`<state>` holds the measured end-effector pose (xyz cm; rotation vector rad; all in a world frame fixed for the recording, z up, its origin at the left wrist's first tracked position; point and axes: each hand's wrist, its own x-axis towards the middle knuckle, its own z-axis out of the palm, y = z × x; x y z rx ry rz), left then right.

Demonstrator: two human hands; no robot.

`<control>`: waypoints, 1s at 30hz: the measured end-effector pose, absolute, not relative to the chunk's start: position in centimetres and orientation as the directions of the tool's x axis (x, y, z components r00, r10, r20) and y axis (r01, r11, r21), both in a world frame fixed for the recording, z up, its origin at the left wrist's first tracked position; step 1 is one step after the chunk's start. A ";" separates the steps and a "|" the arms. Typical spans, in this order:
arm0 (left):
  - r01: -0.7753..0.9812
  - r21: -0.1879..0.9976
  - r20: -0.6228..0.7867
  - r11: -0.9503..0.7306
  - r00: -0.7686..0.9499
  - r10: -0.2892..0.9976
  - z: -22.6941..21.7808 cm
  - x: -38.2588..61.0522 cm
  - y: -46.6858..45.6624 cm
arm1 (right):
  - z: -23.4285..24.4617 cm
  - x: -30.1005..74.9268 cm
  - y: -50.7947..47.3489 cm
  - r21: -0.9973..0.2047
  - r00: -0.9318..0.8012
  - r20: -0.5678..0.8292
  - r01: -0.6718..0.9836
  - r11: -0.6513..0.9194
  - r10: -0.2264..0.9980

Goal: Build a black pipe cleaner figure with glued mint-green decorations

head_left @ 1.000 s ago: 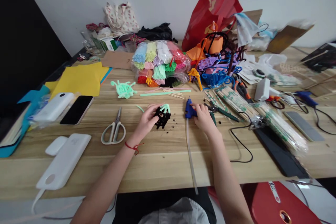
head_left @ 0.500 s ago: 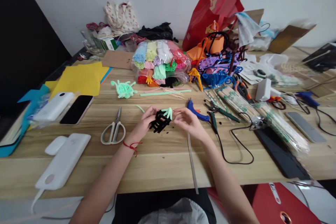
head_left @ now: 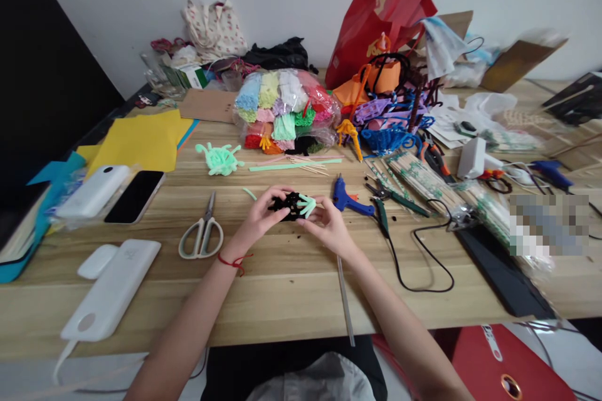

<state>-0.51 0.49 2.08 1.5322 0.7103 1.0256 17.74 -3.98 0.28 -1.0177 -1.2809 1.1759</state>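
Note:
My left hand [head_left: 264,213] is closed around a black pipe-cleaner piece [head_left: 288,205] with a fan of mint-green pipe-cleaner strands [head_left: 307,205] at its right end. Thumb and fingers of my right hand [head_left: 326,220] pinch those green strands. Both hands hold the piece just above the tabletop. A short green pipe-cleaner end [head_left: 249,193] lies just left of my left hand. To the right rests a blue glue gun [head_left: 350,199], and a clear glue stick [head_left: 345,304] lies below my right hand. White-handled scissors [head_left: 202,232] are at the left.
A mint-green pipe-cleaner figure [head_left: 220,159] and a bag of coloured pipe cleaners [head_left: 286,109] sit farther back. Green-handled pliers [head_left: 399,199] and the glue gun's black cord [head_left: 414,288] lie at right. A phone [head_left: 135,197] and power bank [head_left: 113,288] are at left.
The black piece has turned in my hands, so its green strands now point right. My right hand has moved in and closed on the strands.

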 end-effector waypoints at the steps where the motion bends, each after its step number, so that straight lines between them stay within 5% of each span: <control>1: -0.044 0.968 0.240 -0.248 0.460 0.855 2.2 -0.5 0.5 | 0.3 17.8 -4.0 -0.986 -0.069 0.164 -0.041 0.162 0.984; 6: 0.076 0.926 0.298 -0.371 0.458 0.837 2.2 -0.3 0.5 | 1.4 19.1 -4.1 -0.942 -0.104 0.259 0.193 0.275 0.960; 13: 0.240 0.791 0.442 -0.563 0.412 0.796 1.6 0.0 0.6 | 2.5 20.4 -4.2 -0.615 -0.118 0.573 0.593 0.520 0.811; 30: 0.338 0.696 0.431 -0.633 0.508 0.746 1.6 0.5 0.0 | 1.5 19.6 -4.1 -0.538 -0.205 0.473 0.703 0.465 0.857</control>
